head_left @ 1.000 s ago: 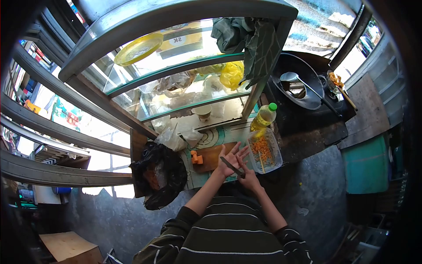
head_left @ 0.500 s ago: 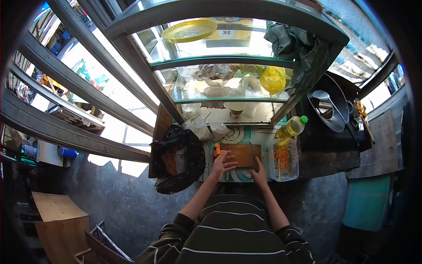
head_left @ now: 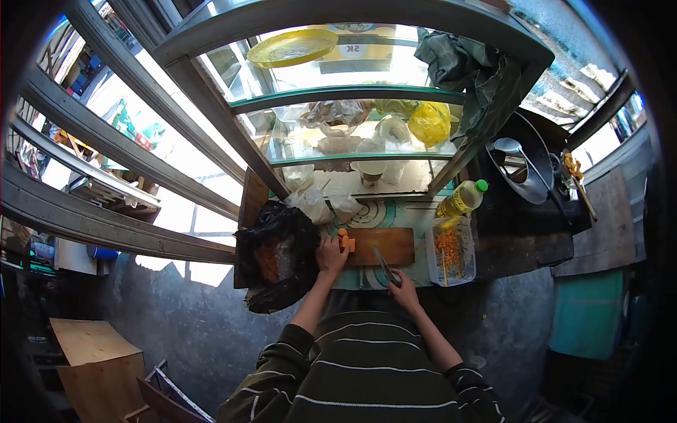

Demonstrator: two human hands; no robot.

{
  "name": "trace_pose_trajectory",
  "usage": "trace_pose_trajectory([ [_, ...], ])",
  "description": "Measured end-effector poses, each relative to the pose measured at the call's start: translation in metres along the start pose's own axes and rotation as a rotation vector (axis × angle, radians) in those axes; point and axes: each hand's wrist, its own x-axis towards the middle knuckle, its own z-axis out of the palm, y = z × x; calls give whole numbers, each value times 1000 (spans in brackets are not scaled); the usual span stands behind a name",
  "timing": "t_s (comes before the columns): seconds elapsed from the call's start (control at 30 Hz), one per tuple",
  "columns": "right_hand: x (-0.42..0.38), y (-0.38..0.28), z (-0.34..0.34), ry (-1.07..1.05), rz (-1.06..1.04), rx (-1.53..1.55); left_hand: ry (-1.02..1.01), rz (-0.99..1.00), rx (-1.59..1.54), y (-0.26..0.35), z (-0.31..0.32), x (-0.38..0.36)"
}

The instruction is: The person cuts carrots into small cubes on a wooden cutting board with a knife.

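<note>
Head view: just off the cutting board's [head_left: 396, 245] left end, my left hand [head_left: 330, 255] is seen from the back, its fingertips against the orange pieces [head_left: 348, 243]. The fingers are bent and partly hide one another, so I cannot tell whether they grip a piece or only touch it. The pieces sit at the board's left end, some of them partly covered by my fingers; I can't count them.

My right hand [head_left: 404, 285] is closed around the knife [head_left: 383, 262] at the board's near edge, to the right of its middle. My fingers hide most of the handle, while the blade points away from me and slants left over the wood.

Right of the board stands a clear plastic box [head_left: 468, 269] with small orange bits [head_left: 446, 243] and a thin stick [head_left: 443, 268] in it; part of the stick's length is hard to follow. Beyond the box, a green-capped bottle [head_left: 460, 199] leans over to the right, the print on its label too small to read.

Left of the board, a black plastic bag [head_left: 303, 229] gapes open, with something reddish-orange, blurred and shadowed, inside. Pale plastic bags [head_left: 310, 206] lie beyond the board's left end, their contents unclear.
</note>
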Motion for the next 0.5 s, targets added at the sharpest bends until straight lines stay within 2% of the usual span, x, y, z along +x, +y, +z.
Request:
trace_pose_trajectory([
  [0.2, -8, 0, -4, -22, 44, -23, 129, 42, -134, 4, -3, -17],
  [0.3, -8, 0, -6, 41, 34, -39, 86, 55, -291, 22, -9, -23],
  [0.37, -3, 7, -9, 101, 83, -9, 45, 141, -487, 38, -3, -25],
  [0.5, -3, 3, -18, 154, 108, -17, -115, 110, -503, 60, 11, -22],
])
